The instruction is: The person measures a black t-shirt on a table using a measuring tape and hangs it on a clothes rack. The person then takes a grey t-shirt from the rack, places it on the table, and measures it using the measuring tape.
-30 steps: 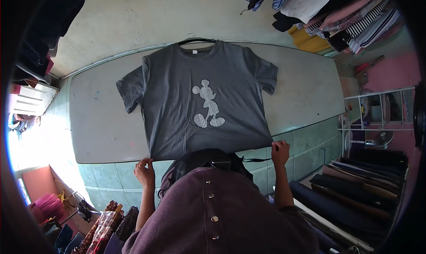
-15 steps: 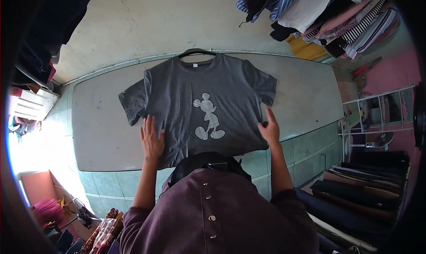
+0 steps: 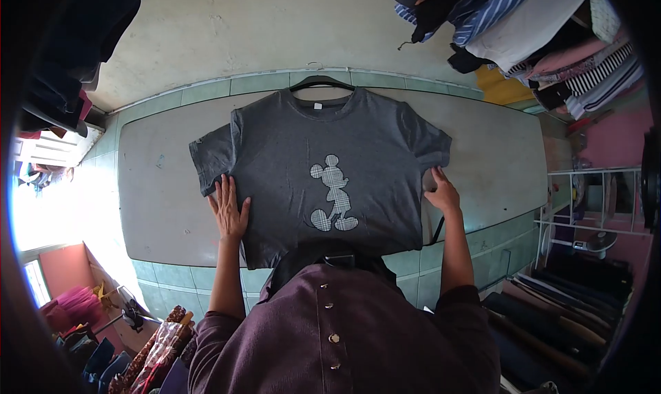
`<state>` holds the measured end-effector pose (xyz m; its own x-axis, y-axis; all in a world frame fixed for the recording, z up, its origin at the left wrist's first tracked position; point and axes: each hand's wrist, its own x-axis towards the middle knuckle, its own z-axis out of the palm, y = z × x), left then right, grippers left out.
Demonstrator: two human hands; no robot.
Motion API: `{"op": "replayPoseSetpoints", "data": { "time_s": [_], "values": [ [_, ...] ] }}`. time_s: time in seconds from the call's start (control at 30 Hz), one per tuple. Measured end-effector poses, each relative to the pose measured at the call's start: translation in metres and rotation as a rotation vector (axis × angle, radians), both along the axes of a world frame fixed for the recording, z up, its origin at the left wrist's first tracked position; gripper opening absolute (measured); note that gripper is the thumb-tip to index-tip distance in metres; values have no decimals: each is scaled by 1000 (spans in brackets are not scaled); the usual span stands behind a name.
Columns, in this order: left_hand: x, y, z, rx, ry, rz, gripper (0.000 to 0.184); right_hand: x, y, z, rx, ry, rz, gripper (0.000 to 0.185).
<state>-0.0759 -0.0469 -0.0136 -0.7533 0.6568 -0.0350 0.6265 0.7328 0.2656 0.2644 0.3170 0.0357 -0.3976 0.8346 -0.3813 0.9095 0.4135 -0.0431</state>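
A dark grey T-shirt (image 3: pixel 289 167) lies face up and spread out, with a plaid mouse-shaped figure (image 3: pixel 334 194) on its front. A black hanger (image 3: pixel 320 81) sits inside the neck, its hook pointing away from me. My left hand (image 3: pixel 229 213) rests with fingers spread at the shirt's left side, fingertips at the left sleeve's hem. On the other side, my right hand (image 3: pixel 444 193) has its fingertips at the right sleeve's hem, thumb held apart from the fingers. The bottom hem is partly hidden by my body.
The shirt lies on a long pale board (image 3: pixel 158 208) over green tiles (image 3: pixel 172 273), against a wall. Hanging clothes (image 3: pixel 530 29) crowd the upper right, and dark garments hang upper left. A white rack (image 3: pixel 585 198), a fan (image 3: pixel 595 242) and folded cloth (image 3: pixel 551 311) are at right.
The shirt's lower part is flatter and less wrinkled. My left hand's fingers have spread at the sleeve, and my right hand has come up against the right sleeve's hem. The view has shifted slightly.
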Motion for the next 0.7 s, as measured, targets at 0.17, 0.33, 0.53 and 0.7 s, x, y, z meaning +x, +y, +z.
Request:
{"op": "replayPoseSetpoints", "data": {
  "time_s": [0.17,0.33,0.53,0.7],
  "values": [
    [18,18,14,19,98,145,61,-28,-49,22,25,684,-78,40],
    [82,70,38,463,-675,-157,34,-96,-138,14,-577,915,163,47],
    [112,75,16,581,-1446,222,15,-131,-164,-6,-580,887,309,47],
    [65,50,-8,643,-740,276,7,-128,-138,-9,-493,900,399,18]
  ]
}}
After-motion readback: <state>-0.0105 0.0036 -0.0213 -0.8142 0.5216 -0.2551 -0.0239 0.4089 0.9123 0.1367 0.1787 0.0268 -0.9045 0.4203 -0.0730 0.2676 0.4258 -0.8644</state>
